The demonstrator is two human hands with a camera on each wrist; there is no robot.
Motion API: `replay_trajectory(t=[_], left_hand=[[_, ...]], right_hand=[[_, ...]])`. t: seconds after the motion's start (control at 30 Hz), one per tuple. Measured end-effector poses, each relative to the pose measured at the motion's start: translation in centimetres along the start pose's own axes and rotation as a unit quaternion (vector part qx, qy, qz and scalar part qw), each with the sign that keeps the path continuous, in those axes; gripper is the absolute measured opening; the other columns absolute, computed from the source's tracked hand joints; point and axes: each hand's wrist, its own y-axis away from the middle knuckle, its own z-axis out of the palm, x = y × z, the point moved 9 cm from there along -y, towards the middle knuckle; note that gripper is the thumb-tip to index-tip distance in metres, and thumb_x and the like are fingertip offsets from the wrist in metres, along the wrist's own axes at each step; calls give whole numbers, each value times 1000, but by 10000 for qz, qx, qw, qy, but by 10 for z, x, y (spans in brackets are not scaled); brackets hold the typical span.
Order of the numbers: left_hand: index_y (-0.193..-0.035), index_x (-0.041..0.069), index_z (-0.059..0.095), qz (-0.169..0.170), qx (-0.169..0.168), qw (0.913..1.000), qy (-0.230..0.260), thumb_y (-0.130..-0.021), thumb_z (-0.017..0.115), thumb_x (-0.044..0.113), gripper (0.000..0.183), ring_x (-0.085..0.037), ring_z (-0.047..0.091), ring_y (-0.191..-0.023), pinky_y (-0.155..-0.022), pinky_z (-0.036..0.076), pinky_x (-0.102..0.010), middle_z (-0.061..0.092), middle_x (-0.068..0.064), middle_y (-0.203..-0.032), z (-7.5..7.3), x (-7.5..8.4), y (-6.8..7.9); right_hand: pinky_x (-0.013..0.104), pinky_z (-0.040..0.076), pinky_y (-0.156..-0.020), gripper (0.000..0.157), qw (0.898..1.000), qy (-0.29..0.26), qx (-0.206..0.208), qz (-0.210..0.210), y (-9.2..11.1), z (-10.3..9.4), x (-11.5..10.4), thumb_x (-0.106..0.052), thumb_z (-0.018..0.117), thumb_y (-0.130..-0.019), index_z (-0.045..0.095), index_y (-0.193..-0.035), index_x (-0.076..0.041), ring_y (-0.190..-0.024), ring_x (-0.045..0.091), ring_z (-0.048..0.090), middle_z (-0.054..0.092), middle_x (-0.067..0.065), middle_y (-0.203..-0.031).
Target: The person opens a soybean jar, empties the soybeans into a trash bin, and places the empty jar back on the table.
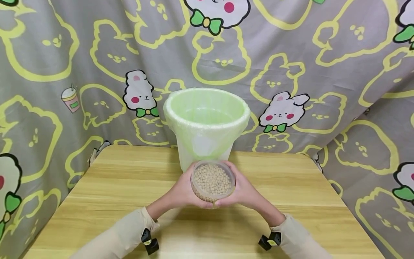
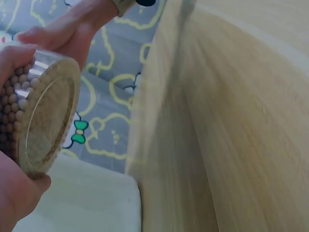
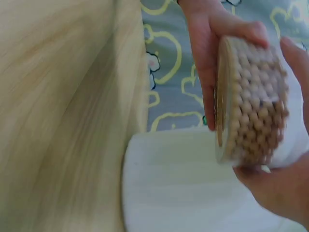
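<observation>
A round clear plastic tub (image 1: 213, 181) full of small, beige, bean-like balls is raised in front of the bin, its top tilted toward the head camera. My left hand (image 1: 188, 187) grips its left side, while my right hand (image 1: 242, 187) holds the right side; the thumbs come close together at the near edge. In the left wrist view the tub's (image 2: 50, 116) flat base shows, with balls packed against the wall. The right wrist view shows the tub (image 3: 253, 104) between both hands. Whether a lid covers it I cannot tell.
Behind the tub stands a pale green bin (image 1: 203, 142) with a thin translucent liner folded over its rim. It rests on a wood-grain table (image 1: 129, 183). A grey curtain (image 1: 174, 61) with cartoon prints hangs around the back and sides.
</observation>
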Motion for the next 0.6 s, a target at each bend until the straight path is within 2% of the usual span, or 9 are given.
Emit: replay_trajectory(t=[0.13, 0.23, 0.43, 0.5, 0.6], left_hand=[[-152, 20, 36, 41, 123, 9997, -226, -51, 101, 19, 120, -24, 55, -129, -109, 50, -43, 53, -4, -145, 2, 6, 0], [-152, 19, 36, 111, 189, 9989, -410, -50, 101, 20, 121, -23, 56, -129, -109, 51, -43, 53, -3, -145, 4, 11, 0], [-153, 17, 36, 202, 212, 9978, -596, -48, 101, 25, 123, -23, 57, -129, -109, 51, -44, 54, -3, -145, 5, 13, -3], [-153, 18, 37, 164, 83, 9979, -616, -49, 102, 27, 123, -21, 57, -129, -109, 51, -43, 54, -2, -145, 5, 11, -5], [-153, 20, 36, 154, -288, 9979, -567, -50, 102, 26, 123, -20, 56, -128, -109, 51, -42, 53, -2, -144, 5, 7, -8]], right_hand=[[53, 49, -107, 120, 9928, 952, 682, -244, 3, -3, -23, -26, 102, -52, 38, -153, -11, -130, 30, 52, 48, 9, -148], [56, 50, -106, 119, 9837, 1503, 870, -460, 1, -2, -38, -35, 101, -53, 41, -152, -8, -129, 29, 53, 47, 10, -147], [57, 51, -104, 108, 9790, 1792, 784, -574, -5, 0, -46, -36, 98, -58, 46, -149, -11, -127, 29, 54, 47, 9, -146], [58, 52, -103, 105, 9798, 1791, 657, -595, -6, -1, -46, -36, 97, -58, 49, -148, -12, -127, 30, 54, 47, 8, -145], [57, 52, -103, 103, 9816, 1735, 289, -738, -9, -2, -46, -36, 97, -58, 51, -147, -15, -128, 29, 54, 47, 8, -146]])
